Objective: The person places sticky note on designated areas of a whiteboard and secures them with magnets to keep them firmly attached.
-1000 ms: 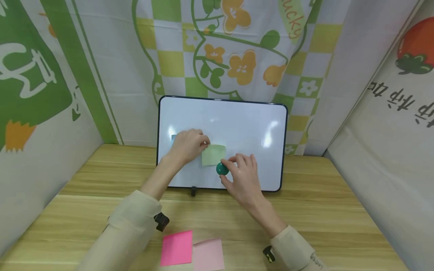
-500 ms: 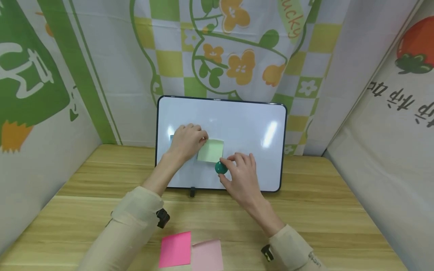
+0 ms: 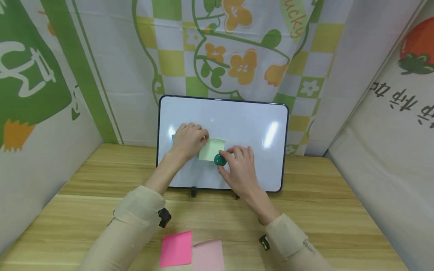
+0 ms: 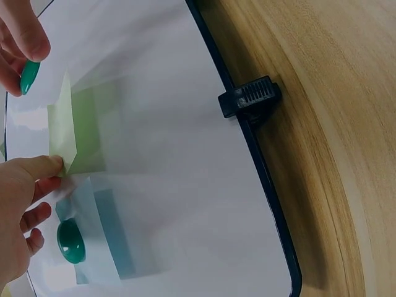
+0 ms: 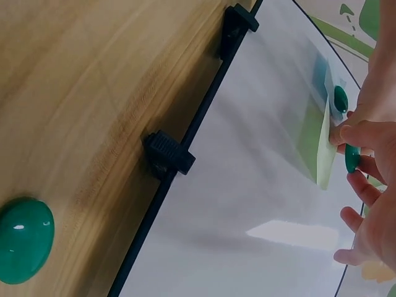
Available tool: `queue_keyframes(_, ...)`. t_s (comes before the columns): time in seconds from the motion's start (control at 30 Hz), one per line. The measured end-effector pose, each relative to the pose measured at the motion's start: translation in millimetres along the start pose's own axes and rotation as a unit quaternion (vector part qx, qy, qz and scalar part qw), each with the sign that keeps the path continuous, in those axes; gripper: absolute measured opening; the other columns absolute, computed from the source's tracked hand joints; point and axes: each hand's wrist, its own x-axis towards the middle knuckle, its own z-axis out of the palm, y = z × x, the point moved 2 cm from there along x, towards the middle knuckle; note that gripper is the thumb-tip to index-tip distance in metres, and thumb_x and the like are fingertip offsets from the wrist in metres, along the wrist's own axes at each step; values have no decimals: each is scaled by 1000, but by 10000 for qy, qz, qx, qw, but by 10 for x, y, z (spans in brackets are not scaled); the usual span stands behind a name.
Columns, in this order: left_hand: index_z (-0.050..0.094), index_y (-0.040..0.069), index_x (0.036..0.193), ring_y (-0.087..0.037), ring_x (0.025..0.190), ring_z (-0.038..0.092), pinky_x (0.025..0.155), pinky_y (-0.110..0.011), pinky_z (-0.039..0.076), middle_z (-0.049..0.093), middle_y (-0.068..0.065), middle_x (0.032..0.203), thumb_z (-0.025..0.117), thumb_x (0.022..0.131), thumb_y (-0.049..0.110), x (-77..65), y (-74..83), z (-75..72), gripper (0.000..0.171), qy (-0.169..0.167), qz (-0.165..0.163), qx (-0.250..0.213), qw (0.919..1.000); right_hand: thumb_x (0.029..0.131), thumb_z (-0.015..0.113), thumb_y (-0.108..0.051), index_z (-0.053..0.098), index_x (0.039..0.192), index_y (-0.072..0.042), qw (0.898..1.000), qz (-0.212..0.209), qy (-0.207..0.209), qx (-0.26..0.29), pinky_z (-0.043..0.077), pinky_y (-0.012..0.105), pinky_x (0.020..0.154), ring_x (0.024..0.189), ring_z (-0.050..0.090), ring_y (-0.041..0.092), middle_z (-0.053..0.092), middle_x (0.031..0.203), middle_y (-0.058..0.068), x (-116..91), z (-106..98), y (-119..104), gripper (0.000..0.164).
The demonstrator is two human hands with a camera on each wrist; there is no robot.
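A whiteboard (image 3: 251, 120) stands propped on the table. My left hand (image 3: 188, 143) pinches the upper left corner of a pale green sticky note (image 3: 207, 150) held at the board; its lower part lifts off the surface in the left wrist view. Between thumb and fingertips, my right hand (image 3: 240, 171) holds a round green magnet (image 3: 220, 159), which overlaps the note's lower right corner in the head view but stands off the board in the wrist views. Beside the green note, a blue sticky note (image 4: 102, 229) hangs under another green magnet (image 4: 71, 240), mostly hidden by my left hand in the head view.
A bright pink sticky note (image 3: 176, 249) and a pale pink one (image 3: 208, 256) lie on the near table. One more green magnet (image 5: 25, 241) shows on the wood in the right wrist view. Black feet (image 4: 250, 98) hold the board's lower edge. A patterned curtain (image 3: 169, 64) hangs behind.
My left hand has raised the green note slightly up the board. My right hand has carried its magnet upward, from below the note to over its lower right corner.
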Motion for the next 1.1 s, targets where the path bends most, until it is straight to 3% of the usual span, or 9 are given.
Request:
queue_keyframes(0.73, 76, 16, 96, -22, 82, 63, 74, -35, 47, 73, -2, 91, 70, 92, 19, -5, -1, -6, 8, 31, -30, -59, 10000, 82, 82, -22, 71, 119, -9, 9993, 84, -77, -353, 31, 65, 112, 115, 56, 36, 65, 114, 13, 407, 178, 104, 41)
queue_keyframes(1.1, 76, 17, 97, -21, 82, 63, 74, -35, 47, 74, -1, 91, 71, 92, 20, -4, -16, -1, 8, -39, -78, -33, 10000, 86, 78, -24, 69, 122, -9, 9984, 146, -329, -434, 28, 64, 114, 119, 54, 37, 64, 116, 13, 536, 256, 134, 40)
